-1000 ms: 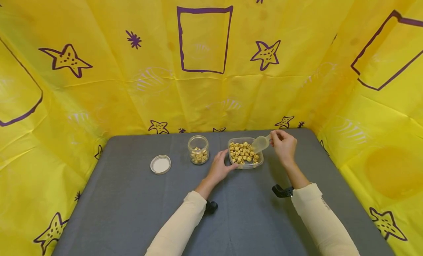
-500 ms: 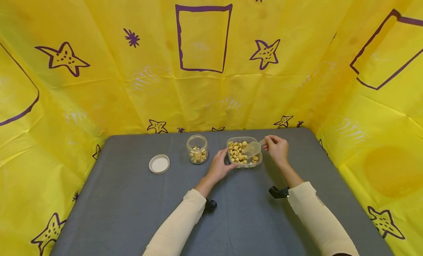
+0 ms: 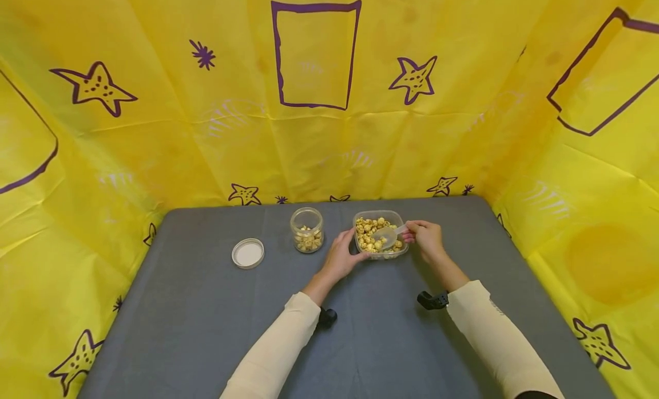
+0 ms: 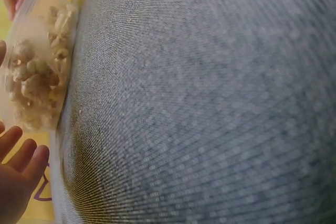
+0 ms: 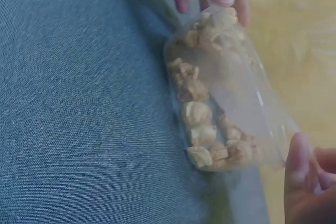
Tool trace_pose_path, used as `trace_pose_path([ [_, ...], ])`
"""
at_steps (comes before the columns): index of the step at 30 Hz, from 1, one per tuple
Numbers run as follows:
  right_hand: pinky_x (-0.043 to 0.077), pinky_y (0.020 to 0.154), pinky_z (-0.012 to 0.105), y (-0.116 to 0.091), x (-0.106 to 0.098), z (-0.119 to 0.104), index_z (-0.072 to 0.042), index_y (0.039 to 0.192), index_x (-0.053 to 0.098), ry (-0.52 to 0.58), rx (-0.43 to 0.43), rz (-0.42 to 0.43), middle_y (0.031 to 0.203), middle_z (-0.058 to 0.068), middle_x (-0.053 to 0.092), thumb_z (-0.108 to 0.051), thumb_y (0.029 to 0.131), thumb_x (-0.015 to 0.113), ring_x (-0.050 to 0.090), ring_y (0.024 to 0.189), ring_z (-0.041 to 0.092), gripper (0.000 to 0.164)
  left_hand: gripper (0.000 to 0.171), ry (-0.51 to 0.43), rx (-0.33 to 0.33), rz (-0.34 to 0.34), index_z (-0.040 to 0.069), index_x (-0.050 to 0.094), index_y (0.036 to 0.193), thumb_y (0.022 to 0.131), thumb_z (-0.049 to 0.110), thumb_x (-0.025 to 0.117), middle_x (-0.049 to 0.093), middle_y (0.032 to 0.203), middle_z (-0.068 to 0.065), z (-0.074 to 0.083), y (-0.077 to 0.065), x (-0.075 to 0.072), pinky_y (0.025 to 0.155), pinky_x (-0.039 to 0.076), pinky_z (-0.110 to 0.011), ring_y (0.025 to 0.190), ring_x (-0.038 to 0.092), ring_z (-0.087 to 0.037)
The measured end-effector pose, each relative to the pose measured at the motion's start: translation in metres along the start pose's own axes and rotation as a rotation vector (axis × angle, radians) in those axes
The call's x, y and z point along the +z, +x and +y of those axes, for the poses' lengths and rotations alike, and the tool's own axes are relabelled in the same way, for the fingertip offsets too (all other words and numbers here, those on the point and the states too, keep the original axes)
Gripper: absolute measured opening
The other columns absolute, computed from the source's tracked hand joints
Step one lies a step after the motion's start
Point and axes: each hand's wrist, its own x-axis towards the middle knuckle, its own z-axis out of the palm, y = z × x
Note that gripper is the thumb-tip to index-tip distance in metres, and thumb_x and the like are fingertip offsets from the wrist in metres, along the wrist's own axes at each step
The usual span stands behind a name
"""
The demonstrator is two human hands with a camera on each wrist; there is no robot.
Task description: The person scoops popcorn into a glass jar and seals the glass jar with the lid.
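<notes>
Against the clear tub [image 3: 394, 217] the left hand [image 3: 338, 258] spreads, the right hand [image 3: 426, 240] pinching a scoop [image 3: 385, 237]

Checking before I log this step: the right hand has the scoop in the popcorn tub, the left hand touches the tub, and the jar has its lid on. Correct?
Not quite: the jar is open, and its lid lies on the table to its left, as the head view shows. The right hand, scoop, left hand and tub are as you say.
</notes>
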Motion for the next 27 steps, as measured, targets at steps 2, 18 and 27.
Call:
trace_pose_path([
  [2,0.053,0.052,0.019,0.0002,-0.0011,-0.0013,0.022,0.122,0.052,0.042,0.024,0.015,0.062,-0.003,0.065,-0.002,0.098,0.053,0.062,0.051,0.005,0.034,0.082,-0.001,0.002,0.004,0.011,0.033,0.152,0.087,0.042,0.072,0.041,0.15,-0.015,-0.0001,0.0006,0.0004,0.111,0.037,-0.051,0.138,0.04,-0.035],
  [18,0.057,0.058,0.02,-0.0059,-0.0003,-0.0067,0.019,0.122,0.051,0.164,0.114,-0.042,0.063,0.001,0.068,0.0,0.098,0.051,0.066,0.054,0.008,0.031,0.083,0.006,0.002,0.011,0.012,0.034,0.152,0.085,0.043,0.073,0.041,0.15,-0.015,0.0,0.0,0.0001,0.112,0.035,-0.051,0.138,0.039,-0.035],
  [27,0.056,0.054,0.022,-0.0041,-0.0082,-0.0101,-0.005,0.075,0.064,0.326,0.162,-0.001,0.058,0.003,0.067,0.001,0.098,0.05,0.066,0.051,0.01,0.028,0.084,0.01,-0.006,0.003,0.014,0.034,0.152,0.085,0.044,0.073,0.041,0.15,-0.014,0.0013,0.0001,-0.0003,0.111,0.036,-0.052,0.138,0.039,-0.035],
])
